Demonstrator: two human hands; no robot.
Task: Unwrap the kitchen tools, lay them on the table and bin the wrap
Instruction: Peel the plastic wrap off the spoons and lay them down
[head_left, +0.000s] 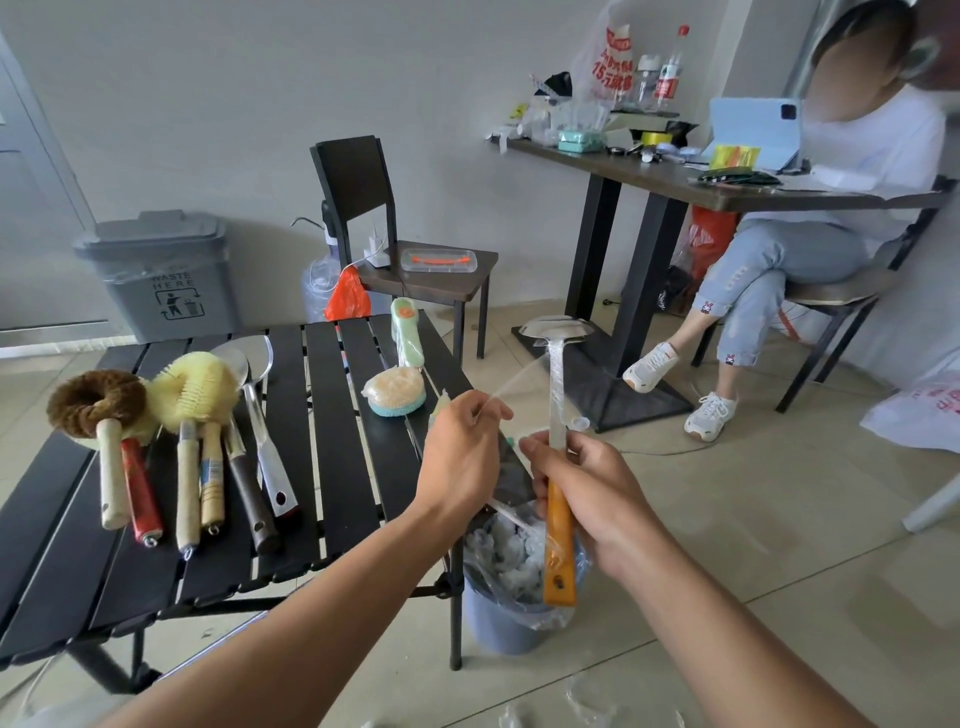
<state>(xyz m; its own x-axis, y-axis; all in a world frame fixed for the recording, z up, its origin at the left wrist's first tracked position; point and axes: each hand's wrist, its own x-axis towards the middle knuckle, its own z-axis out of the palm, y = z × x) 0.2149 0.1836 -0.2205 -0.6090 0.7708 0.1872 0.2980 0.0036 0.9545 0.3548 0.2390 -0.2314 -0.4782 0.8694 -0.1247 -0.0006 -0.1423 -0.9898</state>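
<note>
Two grips hover over the blue-grey bin (493, 623): right grip (587, 488) curls round the orange-handled steel spatula (558, 374), hiding its mid-handle; left grip (462, 447) pinches a blurred strand of clear wrap (519, 383) stretched from its shaft.

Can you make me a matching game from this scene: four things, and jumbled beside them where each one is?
Things: 1 brown brush; 2 orange-handled spatula; 3 crumpled wrap; 4 grey lidded bin.
Places: A in the blue bucket; B by the wall; C in the right hand; D on the black table.
Pairs: 1-D, 2-C, 3-A, 4-B.
</note>
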